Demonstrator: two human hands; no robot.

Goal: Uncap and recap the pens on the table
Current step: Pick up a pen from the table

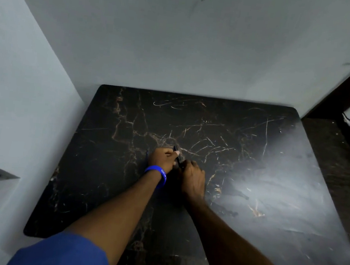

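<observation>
Dark marble-patterned desk, pushed into a pale-walled corner, fills the middle of the view under dim light. Nearest the camera, two blue sleeves frame bare forearms that reach forward and meet near the desk's centre. The left wrist carries a blue wristband. Just beyond it, the left hand is curled closed, thumb pressed at the far end of a dark pen that lies slanted between the two hands. The right hand, touching the left, is also closed, gripping the pen's nearer end. Whether the cap is on, off, or part-way cannot be told, since the fingers hide the joint and the pen blends into the dark top. A thin dark sliver shows just left of the left hand; it may be another pen or a cap, but this is uncertain. Beyond the hands lies scratched desk surface, then the far wall.

Risks, as judged from this pose: a sharp pull could free the cap suddenly and send it skidding, and a dark cap would be hard to find on this dark, veined top. Misaligned pushing during recapping could bend the tip or mark the fingers with ink. Low light worsens both.
</observation>
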